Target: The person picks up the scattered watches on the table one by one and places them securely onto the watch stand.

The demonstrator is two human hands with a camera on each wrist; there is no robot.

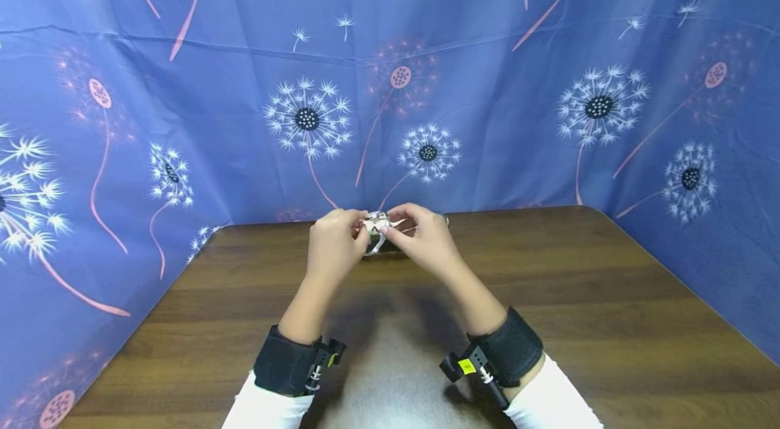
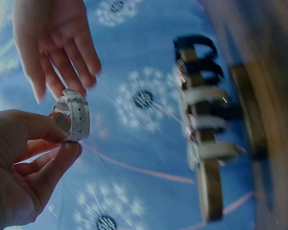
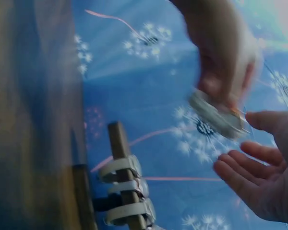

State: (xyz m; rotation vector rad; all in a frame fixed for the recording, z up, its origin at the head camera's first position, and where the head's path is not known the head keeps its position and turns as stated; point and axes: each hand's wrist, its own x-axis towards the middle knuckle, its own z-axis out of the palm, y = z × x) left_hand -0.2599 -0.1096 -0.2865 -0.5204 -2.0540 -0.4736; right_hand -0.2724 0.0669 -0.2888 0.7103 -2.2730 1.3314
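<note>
A watch with a white strap and a silvery case is held in the air above the far side of the wooden table. My left hand pinches the watch between thumb and forefinger. My right hand is right beside it; in the wrist views its fingers are straight and relaxed, close to the watch but not gripping it. The right palm faces the watch from below.
A wooden watch stand carrying several strapped watches stands on the table behind the hands, mostly hidden in the head view. A blue dandelion-print cloth walls in the back and both sides.
</note>
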